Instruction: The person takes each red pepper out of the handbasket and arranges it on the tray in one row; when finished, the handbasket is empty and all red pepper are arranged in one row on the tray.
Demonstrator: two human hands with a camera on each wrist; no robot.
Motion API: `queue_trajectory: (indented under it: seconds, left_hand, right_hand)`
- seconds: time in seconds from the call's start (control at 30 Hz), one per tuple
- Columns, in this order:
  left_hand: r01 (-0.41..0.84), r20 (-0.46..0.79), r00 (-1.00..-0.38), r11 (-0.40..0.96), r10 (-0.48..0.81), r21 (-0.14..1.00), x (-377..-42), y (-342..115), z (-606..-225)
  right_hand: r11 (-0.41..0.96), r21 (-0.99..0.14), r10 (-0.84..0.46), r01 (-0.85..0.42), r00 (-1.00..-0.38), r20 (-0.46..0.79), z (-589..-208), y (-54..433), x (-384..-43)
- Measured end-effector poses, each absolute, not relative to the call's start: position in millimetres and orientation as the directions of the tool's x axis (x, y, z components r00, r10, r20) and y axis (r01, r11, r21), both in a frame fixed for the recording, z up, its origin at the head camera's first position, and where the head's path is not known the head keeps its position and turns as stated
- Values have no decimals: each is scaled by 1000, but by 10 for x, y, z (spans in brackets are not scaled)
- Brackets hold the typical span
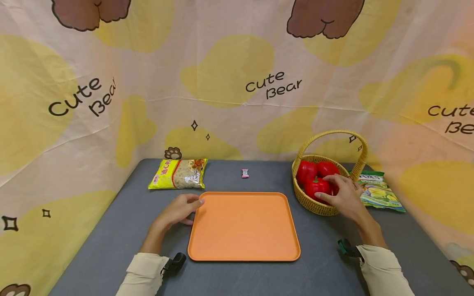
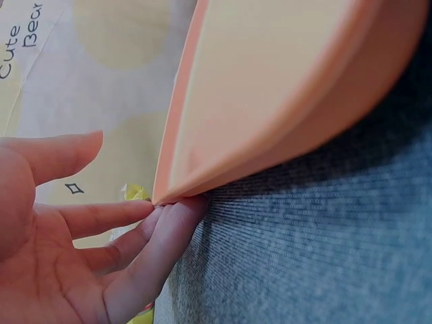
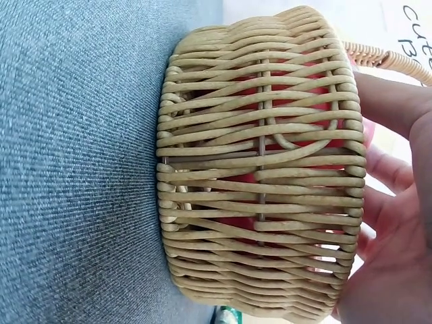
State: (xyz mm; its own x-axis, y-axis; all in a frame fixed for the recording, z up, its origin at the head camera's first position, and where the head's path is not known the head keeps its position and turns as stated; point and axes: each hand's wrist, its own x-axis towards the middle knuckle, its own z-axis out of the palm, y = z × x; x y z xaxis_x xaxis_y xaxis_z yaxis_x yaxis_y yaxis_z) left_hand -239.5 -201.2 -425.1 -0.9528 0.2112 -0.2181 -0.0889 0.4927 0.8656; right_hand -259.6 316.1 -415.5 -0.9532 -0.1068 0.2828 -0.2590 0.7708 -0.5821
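Note:
In the head view, my left hand [image 1: 180, 211] is at the far left corner of an orange tray [image 1: 244, 226]. The left wrist view shows its fingertips touching the tray's rim [image 2: 270, 135] and underside, with the thumb raised apart. My right hand [image 1: 345, 195] reaches into a woven basket [image 1: 314, 205] on the right, its thumb and fingers around a red bell pepper [image 1: 314, 187] at the front. More red peppers [image 1: 306, 170] lie behind it. In the right wrist view the basket's wicker side [image 3: 263, 169] hides the fingertips and most of the red contents.
A yellow food packet [image 1: 179, 174] lies at the back left of the grey table [image 1: 237, 279]. A small wrapped candy [image 1: 245, 173] is at the back middle. Green snack bags [image 1: 379, 191] lie right of the basket, whose tall handle [image 1: 335, 132] arches above it. A printed cloth hangs behind.

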Motion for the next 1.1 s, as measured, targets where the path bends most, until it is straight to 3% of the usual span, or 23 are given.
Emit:
queue_trajectory:
  seconds: [0.57, 0.8, 1.1]
  left_hand:
    - [-109, -225, -955, 478, 191, 871, -2404, -2008, -4267]
    - [-92, -215, -953, 474, 212, 876, -2399, -2015, -4272]
    - [-87, -219, -950, 484, 223, 871, -2387, -2019, -4269]
  right_hand:
    - [735, -617, -66, -282, -935, 348, -4111, 3138, -2554]
    - [663, -689, -32, -293, -930, 365, -3980, 3091, -2439]
    - [589, -703, -105, -398, -900, 423, -3833, 2989, -2328]
